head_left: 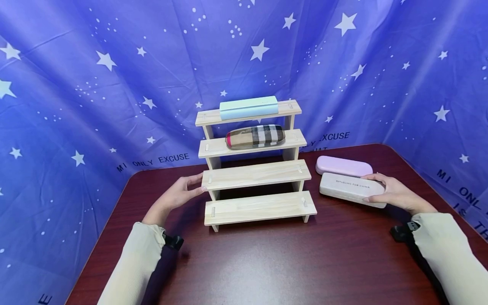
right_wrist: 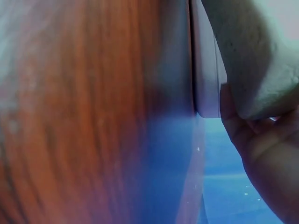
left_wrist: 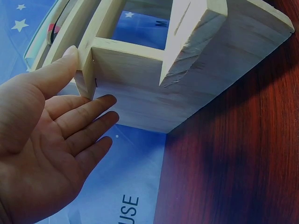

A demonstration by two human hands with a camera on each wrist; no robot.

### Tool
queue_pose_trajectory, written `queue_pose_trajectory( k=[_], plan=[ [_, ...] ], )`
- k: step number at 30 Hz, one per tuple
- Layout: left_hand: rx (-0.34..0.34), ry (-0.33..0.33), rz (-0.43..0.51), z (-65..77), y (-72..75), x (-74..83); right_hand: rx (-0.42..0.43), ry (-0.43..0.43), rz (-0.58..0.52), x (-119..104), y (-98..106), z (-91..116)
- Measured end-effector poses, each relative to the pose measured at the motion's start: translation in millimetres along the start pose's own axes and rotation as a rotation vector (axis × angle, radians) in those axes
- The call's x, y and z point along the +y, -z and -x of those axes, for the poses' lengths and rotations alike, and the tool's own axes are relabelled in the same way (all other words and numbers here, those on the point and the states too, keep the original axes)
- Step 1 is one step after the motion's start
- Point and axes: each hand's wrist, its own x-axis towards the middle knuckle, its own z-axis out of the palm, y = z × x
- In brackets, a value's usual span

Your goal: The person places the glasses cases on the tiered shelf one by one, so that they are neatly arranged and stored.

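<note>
Grey case (head_left: 345, 187), one of four, gripped by right hand (head_left: 394, 194); left hand (head_left: 176, 195) pinches four-shelf rack (head_left: 255, 175).

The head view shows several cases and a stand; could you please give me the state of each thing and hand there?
Wooden stand: upright on the table
Pale blue case: closed, on the top shelf
Plaid case: apparently closed, on the second-highest shelf
Lilac case: closed, behind the grey one
Grey case: closed, gripped
Left hand: holds the stand's side
Right hand: grips the grey case
</note>
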Motion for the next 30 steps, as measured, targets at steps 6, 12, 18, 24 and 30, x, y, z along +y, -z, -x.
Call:
queue_pose_trajectory(
  k=[6,12,18,24,30],
  plan=[
    [0.002,-0.002,-0.003,-0.2,0.6,-2.2,0.002,0.008,-0.061,-3.7,4.1,-2.5],
    [-0.008,-0.009,0.005,-1.4,0.8,-0.6,0.049,0.073,-0.066,-10.1,13.5,-4.9],
    [-0.007,-0.013,-0.010,-1.3,0.5,0.7,0.070,0.090,-0.107,-20.3,27.1,-5.7],
    [-0.008,-0.013,0.006,-1.4,0.2,-0.8,0.071,0.052,-0.157,-33.6,36.1,-4.5],
    [-0.006,-0.018,0.012,-0.4,0.3,-2.2,0.066,0.116,-0.182,-53.3,35.6,-5.3]
  ],
)
